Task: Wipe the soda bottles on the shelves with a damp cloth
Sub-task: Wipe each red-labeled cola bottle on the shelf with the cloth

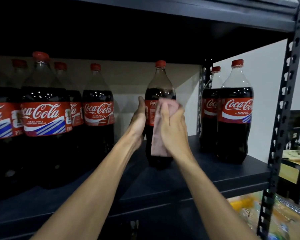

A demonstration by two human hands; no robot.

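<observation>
Ctr frame: soda bottle [158,80] stands upright on shelf [215,170], apart from neighbours; left hand [139,116] grip wraps label side, evidently to steady it, while right hand [171,125] grip bunches pink cloth [157,142] against front for wiping contact.

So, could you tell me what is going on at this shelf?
A person is wiping one cola bottle that stands on the dark shelf. The left hand holds the bottle's side, while the right hand grips a pink cloth against its label. Other bottles stand on either side, apart from it.
</observation>
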